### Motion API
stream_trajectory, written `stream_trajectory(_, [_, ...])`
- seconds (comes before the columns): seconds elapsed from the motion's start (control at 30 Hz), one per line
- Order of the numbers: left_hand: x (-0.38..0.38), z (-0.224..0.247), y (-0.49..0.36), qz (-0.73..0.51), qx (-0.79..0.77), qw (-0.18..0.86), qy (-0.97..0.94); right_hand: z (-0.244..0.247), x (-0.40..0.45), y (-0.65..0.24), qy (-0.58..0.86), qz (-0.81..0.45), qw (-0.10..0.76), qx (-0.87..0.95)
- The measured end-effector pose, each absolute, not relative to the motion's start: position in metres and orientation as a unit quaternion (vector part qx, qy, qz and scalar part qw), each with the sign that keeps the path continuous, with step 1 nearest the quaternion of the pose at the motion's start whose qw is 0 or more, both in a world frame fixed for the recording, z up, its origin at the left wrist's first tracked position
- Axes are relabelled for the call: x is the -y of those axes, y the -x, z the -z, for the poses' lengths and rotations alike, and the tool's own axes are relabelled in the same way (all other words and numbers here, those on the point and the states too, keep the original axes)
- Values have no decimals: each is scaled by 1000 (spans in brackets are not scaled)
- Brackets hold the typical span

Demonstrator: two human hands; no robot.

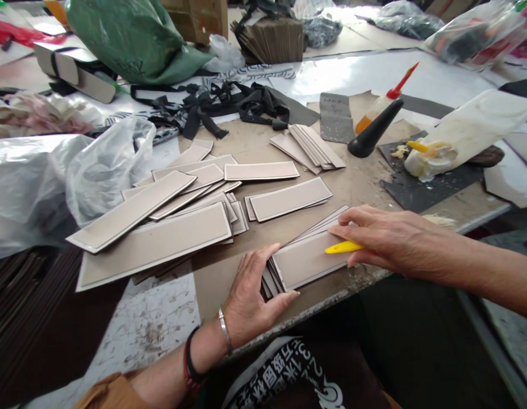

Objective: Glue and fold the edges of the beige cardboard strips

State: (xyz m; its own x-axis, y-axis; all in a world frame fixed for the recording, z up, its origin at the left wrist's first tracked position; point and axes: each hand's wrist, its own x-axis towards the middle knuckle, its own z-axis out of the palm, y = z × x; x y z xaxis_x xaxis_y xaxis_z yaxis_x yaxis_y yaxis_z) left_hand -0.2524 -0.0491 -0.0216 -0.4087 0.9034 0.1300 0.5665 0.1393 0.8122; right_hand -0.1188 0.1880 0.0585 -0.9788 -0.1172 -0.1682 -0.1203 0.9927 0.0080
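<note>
A fanned stack of beige rectangular panels with dark edges lies at the near edge of the bench. My left hand straddles the stack's left end, index finger at the far corner and thumb along the near edge. My right hand is closed over the right end, fingertips on the top panel. A yellow plastic handle sticks out from under these fingers, pointing left; its other end is hidden in the hand. Just beyond the stack lie two or so more panels, overlapping.
Loose panels pile up at left, beside clear plastic bags. More panels lie farther back. A black cone, a red-tipped glue bottle and a glue-smeared white container stand at right. Black straps lie tangled behind.
</note>
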Motion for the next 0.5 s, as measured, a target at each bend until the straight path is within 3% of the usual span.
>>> stream_trajectory(0.5, [51, 28, 247, -418, -733, 145, -516, -54, -182, 124, 51, -32, 102, -993])
